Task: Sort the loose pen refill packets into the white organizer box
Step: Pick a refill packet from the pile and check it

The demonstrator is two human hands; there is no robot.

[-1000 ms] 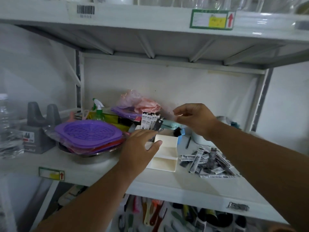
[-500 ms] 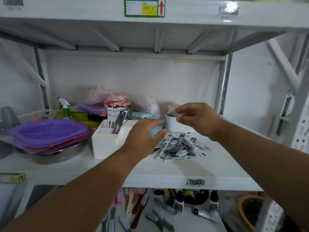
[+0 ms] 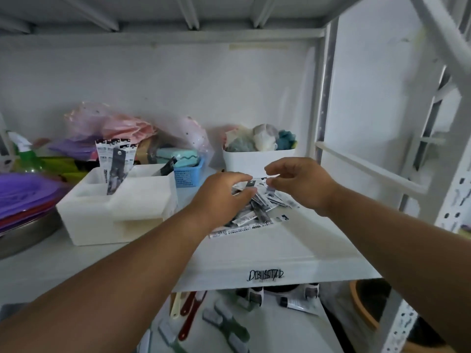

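The white organizer box (image 3: 114, 215) stands on the shelf, left of centre. Several refill packets (image 3: 114, 159) stand upright in its back compartments. A loose pile of refill packets (image 3: 254, 217) lies to the right of the box. My left hand (image 3: 221, 194) hovers over the pile's left side, its fingers and thumb curled round a packet (image 3: 251, 184). My right hand (image 3: 300, 184) is just right of it above the pile's far edge, with thumb and forefinger pinching at a packet end. Both hands hide much of the pile.
A white tub of cloths (image 3: 257, 161) stands just behind the hands, with a blue basket (image 3: 187, 175) to its left. Purple plates (image 3: 23, 194) on a metal bowl (image 3: 28, 233) sit at far left. A shelf upright (image 3: 323, 118) rises at right. Brushes lie on the shelf below.
The view has swung right and closer. My left hand has left the organizer box and reached the pile. My right hand has come down towards the packets.
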